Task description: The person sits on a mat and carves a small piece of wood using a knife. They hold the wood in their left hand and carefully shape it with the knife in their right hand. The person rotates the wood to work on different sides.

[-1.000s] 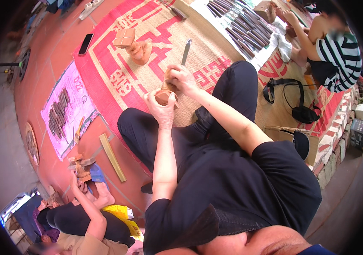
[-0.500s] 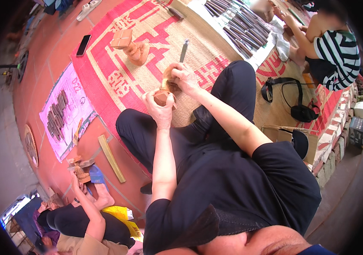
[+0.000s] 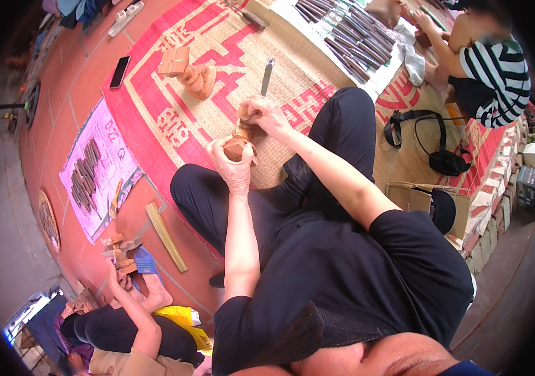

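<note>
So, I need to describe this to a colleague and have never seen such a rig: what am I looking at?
There is no machine here, just a person's bare hands. A wide fisheye camera worn on the head looks down, so straight edges bend toward the rim.

The left hand grips a brown wooden piece. The right hand is at the piece's far end; its fingers hide what they hold, if anything. A dark tool shows just beyond; I cannot tell whether it is held or lying down.

On the patterned mat stands a carved wooden figure. Long dark tools lie on a white sheet. Two other people work nearby: one in stripes, one at lower left.
</note>
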Demonstrator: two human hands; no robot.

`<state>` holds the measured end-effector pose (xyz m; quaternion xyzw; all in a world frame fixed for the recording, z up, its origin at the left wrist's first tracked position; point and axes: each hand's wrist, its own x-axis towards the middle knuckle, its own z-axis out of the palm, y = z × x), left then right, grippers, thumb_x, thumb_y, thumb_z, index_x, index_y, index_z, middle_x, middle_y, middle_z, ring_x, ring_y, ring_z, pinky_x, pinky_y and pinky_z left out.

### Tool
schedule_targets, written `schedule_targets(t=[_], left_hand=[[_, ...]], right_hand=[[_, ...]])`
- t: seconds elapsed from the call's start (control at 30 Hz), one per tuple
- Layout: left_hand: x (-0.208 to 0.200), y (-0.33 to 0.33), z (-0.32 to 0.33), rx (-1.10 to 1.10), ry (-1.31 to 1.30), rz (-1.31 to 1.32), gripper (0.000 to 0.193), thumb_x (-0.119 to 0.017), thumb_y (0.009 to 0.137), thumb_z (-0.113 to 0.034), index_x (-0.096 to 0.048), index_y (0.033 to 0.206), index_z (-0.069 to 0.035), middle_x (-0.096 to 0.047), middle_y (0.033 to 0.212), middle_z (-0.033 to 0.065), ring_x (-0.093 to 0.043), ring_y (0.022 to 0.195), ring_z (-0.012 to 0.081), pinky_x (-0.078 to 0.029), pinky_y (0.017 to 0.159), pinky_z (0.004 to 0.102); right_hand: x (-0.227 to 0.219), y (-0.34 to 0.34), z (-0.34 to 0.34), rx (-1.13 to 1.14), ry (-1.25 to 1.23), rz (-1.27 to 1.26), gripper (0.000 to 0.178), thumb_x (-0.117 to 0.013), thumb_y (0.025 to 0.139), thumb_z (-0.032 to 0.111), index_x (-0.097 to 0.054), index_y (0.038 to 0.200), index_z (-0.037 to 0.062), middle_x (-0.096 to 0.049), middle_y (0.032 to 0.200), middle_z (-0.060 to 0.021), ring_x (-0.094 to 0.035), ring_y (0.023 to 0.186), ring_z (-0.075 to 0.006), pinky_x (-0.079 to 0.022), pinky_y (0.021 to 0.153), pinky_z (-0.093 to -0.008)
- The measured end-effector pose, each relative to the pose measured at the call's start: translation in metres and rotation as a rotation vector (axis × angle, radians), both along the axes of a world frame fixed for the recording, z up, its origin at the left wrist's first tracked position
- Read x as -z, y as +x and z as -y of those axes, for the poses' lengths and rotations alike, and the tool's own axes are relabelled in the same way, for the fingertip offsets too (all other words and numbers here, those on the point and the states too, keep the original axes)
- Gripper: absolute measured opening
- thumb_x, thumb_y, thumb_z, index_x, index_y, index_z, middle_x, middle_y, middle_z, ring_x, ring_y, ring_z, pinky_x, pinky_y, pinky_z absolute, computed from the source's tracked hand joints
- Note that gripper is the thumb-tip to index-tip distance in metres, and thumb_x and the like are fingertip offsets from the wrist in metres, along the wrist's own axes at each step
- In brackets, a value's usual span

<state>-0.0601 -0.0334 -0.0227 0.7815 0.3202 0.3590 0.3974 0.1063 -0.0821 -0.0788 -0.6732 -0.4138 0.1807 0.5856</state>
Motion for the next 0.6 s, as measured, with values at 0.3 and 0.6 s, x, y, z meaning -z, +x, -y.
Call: schedule_targets(t=[0.3, 0.6], left_hand=[[0.004, -0.002, 0.001, -0.005, -0.037, 0.021, 0.044, -0.078, 0.073, -0.014, -0.052, 0.107, -0.003, -0.047, 0.105, 0.0112, -0.052, 0.1, 0.0259, -0.045, 0.091, 0.0396], [0.001, -0.003, -0.003, 0.018, 0.028, 0.001, 0.044, -0.077, 0.073, -0.014, -0.052, 0.107, -0.003, -0.046, 0.106, 0.0114, -0.053, 0.099, 0.0262, -0.044, 0.092, 0.0395]], right_hand=[[0.002, 0.006, -0.002, -0.049, -0.076, 0.206, 0.021, -0.076, 0.065, 0.01, -0.059, 0.076, 0.0094, -0.065, 0.111, -0.0035, -0.054, 0.108, -0.0281, -0.043, 0.093, -0.0389], [-0.014, 0.002, -0.001, -0.015, -0.073, 0.173, 0.024, -0.076, 0.066, 0.005, -0.053, 0.073, 0.0064, -0.066, 0.105, -0.0055, -0.055, 0.104, -0.0276, -0.046, 0.091, -0.0381]])
